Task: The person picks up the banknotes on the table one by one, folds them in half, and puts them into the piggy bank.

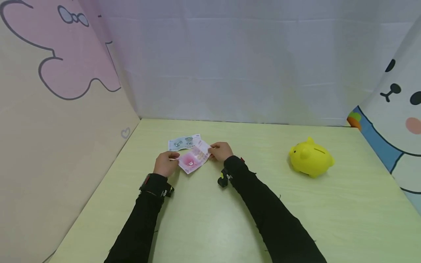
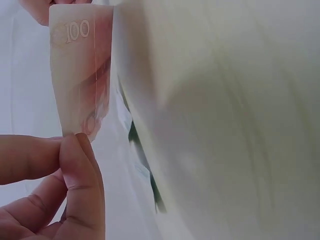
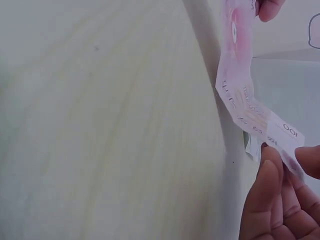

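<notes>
A pink 100 banknote is held above the table between both hands. My left hand pinches one end between thumb and fingers, as the left wrist view shows at the note's lower tip. My right hand pinches the opposite end; in the right wrist view the note bends along its length. Behind it a green banknote lies on the table, partly covered by the pink one in the head view. No hand touches the green note.
A yellow piggy bank with a slot in its back stands at the right of the pale wooden table. White cloth hangs behind the table, and printed cartoon panels flank both sides.
</notes>
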Available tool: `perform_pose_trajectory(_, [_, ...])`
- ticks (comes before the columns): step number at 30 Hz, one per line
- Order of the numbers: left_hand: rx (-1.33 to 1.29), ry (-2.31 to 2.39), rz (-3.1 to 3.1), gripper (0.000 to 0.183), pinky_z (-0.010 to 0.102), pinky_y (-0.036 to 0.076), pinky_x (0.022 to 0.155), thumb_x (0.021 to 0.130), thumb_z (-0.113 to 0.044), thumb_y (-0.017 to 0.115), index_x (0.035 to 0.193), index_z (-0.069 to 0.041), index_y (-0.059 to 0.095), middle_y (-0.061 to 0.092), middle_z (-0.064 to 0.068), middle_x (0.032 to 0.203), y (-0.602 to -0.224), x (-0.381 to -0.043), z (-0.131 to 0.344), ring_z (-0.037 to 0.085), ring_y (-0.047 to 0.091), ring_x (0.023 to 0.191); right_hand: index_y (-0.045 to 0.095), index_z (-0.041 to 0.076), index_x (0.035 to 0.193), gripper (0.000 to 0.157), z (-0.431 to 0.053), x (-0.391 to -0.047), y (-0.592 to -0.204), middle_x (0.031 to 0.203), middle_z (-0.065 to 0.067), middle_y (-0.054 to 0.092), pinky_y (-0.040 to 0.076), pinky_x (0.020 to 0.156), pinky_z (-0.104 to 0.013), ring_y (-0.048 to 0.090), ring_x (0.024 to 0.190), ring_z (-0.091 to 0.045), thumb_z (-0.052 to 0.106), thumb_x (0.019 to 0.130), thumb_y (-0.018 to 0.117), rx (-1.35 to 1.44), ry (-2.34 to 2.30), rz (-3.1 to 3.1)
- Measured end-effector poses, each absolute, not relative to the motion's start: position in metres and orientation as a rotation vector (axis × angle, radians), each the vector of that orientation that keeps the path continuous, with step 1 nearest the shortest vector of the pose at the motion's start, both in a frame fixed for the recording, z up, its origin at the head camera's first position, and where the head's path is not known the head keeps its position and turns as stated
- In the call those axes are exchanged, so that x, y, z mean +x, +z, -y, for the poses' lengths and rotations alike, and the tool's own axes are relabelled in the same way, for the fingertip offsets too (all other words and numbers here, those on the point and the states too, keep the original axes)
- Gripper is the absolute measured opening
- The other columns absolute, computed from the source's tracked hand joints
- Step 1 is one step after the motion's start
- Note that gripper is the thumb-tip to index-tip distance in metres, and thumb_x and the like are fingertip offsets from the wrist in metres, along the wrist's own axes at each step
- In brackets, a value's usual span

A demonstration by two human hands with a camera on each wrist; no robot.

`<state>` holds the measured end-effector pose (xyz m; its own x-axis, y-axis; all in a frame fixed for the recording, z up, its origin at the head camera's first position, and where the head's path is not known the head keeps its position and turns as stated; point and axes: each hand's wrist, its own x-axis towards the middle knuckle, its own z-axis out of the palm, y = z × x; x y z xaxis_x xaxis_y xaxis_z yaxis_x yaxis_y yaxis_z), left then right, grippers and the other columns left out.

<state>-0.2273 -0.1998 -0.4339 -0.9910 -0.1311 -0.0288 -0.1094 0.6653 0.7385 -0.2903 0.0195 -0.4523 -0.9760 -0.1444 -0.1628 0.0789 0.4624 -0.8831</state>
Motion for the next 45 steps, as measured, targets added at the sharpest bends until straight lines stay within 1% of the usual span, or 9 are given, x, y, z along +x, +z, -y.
perform_pose_trajectory(8, [0.11,-1.309,2.795,0.028,0.038,0.055,0.081,0.092,-0.004,0.06,0.118,0.0,0.068,0.069,0.019,0.116,-0.429,-0.225,0.189,0.032,0.068,0.096,0.066,-0.004,0.118,0.028,-0.045,-0.285,-0.434,0.1,-0.019,0.07,0.057,0.07,-0.025,0.064,0.071,-0.013,0.011,0.095,0.061,-0.107,-1.533,-2.435])
perform_pose_trajectory(13, [0.048,-1.352,2.751,0.028,0.029,0.053,0.072,0.093,-0.004,0.06,0.119,-0.001,0.068,0.069,0.019,0.117,-0.421,-0.222,0.183,0.031,0.069,0.093,0.064,-0.005,0.119,0.028,-0.063,-0.278,-0.419,0.104,-0.021,0.068,0.059,0.084,-0.039,0.069,0.081,-0.023,0.011,0.096,0.059,-0.146,-1.532,-2.41])
perform_pose_trajectory(17, [-0.001,-1.396,2.71,0.028,0.024,0.049,0.067,0.093,-0.003,0.06,0.12,-0.001,0.068,0.069,0.019,0.117,-0.416,-0.219,0.177,0.031,0.069,0.092,0.064,-0.004,0.118,0.028,-0.077,-0.273,-0.409,0.106,-0.022,0.067,0.058,0.088,-0.043,0.069,0.089,-0.032,0.011,0.095,0.059,-0.167,-1.536,-2.397])
perform_pose_trajectory(21, [-0.037,-1.431,2.662,0.027,0.025,0.051,0.069,0.093,-0.003,0.06,0.119,-0.002,0.068,0.068,0.019,0.118,-0.411,-0.217,0.17,0.03,0.069,0.094,0.064,-0.005,0.117,0.028,-0.09,-0.267,-0.403,0.107,-0.022,0.067,0.058,0.088,-0.043,0.069,0.093,-0.033,0.011,0.095,0.059,-0.192,-1.548,-2.39])
perform_pose_trajectory(26, [-0.078,-1.473,2.63,0.027,0.035,0.057,0.081,0.093,-0.002,0.06,0.119,-0.003,0.069,0.066,0.018,0.122,-0.406,-0.215,0.161,0.031,0.068,0.099,0.064,-0.005,0.114,0.026,-0.108,-0.257,-0.397,0.106,-0.021,0.068,0.059,0.084,-0.037,0.07,0.094,-0.034,0.011,0.095,0.06,-0.2,-1.573,-2.368])
perform_pose_trajectory(31, [-0.144,-1.492,2.608,0.026,0.042,0.056,0.088,0.094,-0.002,0.061,0.119,-0.003,0.069,0.066,0.017,0.122,-0.405,-0.213,0.155,0.032,0.067,0.101,0.062,-0.007,0.113,0.025,-0.124,-0.244,-0.396,0.103,-0.021,0.07,0.059,0.086,-0.042,0.072,0.082,-0.024,0.009,0.094,0.061,-0.226,-1.617,-2.312])
perform_pose_trajectory(34, [-0.185,-1.494,2.585,0.025,0.043,0.055,0.09,0.094,-0.002,0.061,0.117,-0.003,0.07,0.066,0.016,0.123,-0.406,-0.211,0.15,0.032,0.068,0.101,0.062,-0.006,0.114,0.026,-0.132,-0.237,-0.397,0.102,-0.02,0.072,0.059,0.085,-0.043,0.071,0.077,-0.017,0.009,0.094,0.062,-0.222,-1.626,-2.309])
perform_pose_trajectory(38, [-0.224,-1.502,2.557,0.024,0.044,0.055,0.09,0.093,-0.001,0.061,0.115,-0.002,0.071,0.067,0.016,0.122,-0.406,-0.208,0.14,0.032,0.068,0.099,0.061,-0.006,0.118,0.029,-0.14,-0.228,-0.401,0.102,-0.02,0.073,0.06,0.079,-0.037,0.07,0.073,-0.015,0.01,0.093,0.063,-0.198,-1.628,-2.332])
perform_pose_trajectory(45, [-0.265,-1.529,2.521,0.023,0.043,0.056,0.088,0.092,0.002,0.061,0.112,-0.002,0.072,0.068,0.017,0.12,-0.406,-0.204,0.124,0.033,0.069,0.097,0.059,-0.008,0.118,0.031,-0.152,-0.214,-0.406,0.098,-0.02,0.073,0.06,0.073,-0.032,0.07,0.073,-0.023,0.012,0.094,0.062,-0.167,-1.668,-2.339])
